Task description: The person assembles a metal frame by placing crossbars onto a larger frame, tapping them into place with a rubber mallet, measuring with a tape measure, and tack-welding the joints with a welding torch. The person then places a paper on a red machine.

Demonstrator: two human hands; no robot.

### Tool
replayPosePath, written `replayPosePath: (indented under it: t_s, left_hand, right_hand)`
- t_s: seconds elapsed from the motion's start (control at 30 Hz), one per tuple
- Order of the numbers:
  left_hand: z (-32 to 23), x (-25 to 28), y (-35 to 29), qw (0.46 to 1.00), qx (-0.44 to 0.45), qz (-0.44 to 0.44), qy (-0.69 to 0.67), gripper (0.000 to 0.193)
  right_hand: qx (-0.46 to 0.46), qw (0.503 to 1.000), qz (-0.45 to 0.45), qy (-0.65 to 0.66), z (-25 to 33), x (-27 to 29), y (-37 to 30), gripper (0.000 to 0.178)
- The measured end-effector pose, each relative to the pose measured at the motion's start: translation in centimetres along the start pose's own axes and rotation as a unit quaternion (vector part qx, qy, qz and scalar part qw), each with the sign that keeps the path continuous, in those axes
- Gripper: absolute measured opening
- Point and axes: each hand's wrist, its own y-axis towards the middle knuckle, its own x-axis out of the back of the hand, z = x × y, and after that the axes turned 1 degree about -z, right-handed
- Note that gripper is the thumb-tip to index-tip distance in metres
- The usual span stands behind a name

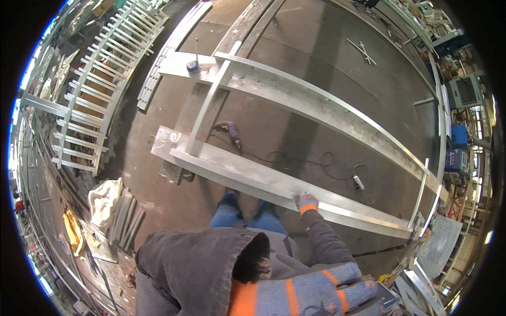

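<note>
My left hand (308, 292), in a grey glove with orange bands, is raised large and close at the bottom of the view. Its fingers stretch to the right, spread a little, with nothing seen in them; part is cut off by the lower edge. Farther off, my right hand (307, 202), gloved in grey with an orange cuff, grips the upper edge of the near long metal beam (253, 181). A second long beam (311, 102) lies beyond it. A thin metal bar (208, 108) crosses both beams at their left ends.
A purple power drill (230, 131) lies between the beams, its cord trailing to a white socket block (358, 182). A blue tape measure (192, 66) rests on the far beam's left end. A slatted metal frame (100, 84) stands at left, near a white sack (104, 199).
</note>
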Motion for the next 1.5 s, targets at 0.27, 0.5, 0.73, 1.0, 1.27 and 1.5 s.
replayPosePath:
  t_s: [0.27, 0.5, 0.73, 1.0, 1.27, 1.5]
  left_hand:
    - [-4.0, 1.9, -3.1, 0.995, -0.029, 0.092, -0.036, 0.029]
    - [1.4, -0.1, -4.0, 0.970, 0.099, 0.210, 0.077, 0.028]
    - [33.0, -6.0, -17.8, 0.762, 0.400, 0.241, 0.449, 0.091]
    - [44.8, -6.6, -23.8, 0.667, 0.449, 0.293, 0.517, 0.053]
    - [40.2, -7.9, -31.1, 0.721, 0.441, 0.168, 0.507, 0.047]
    - [17.0, -14.0, -52.3, 0.548, 0.713, 0.285, 0.333, 0.046]
  right_hand:
    - [-0.013, 0.995, -0.087, 0.057, 3.6, 1.2, -2.9, 0.026]
    - [-0.118, 0.926, -0.206, 0.294, 11.6, -4.4, -11.6, 0.051]
    - [-0.444, 0.468, 0.063, 0.762, 18.1, -19.3, -29.1, 0.039]
    - [-0.463, 0.515, 0.192, 0.695, 40.4, -39.2, -43.6, 0.048]
    - [-0.181, 0.779, 0.138, 0.584, 38.6, -48.3, -44.3, 0.034]
    - [-0.347, 0.322, 0.099, 0.875, 15.4, -45.1, -40.1, 0.036]
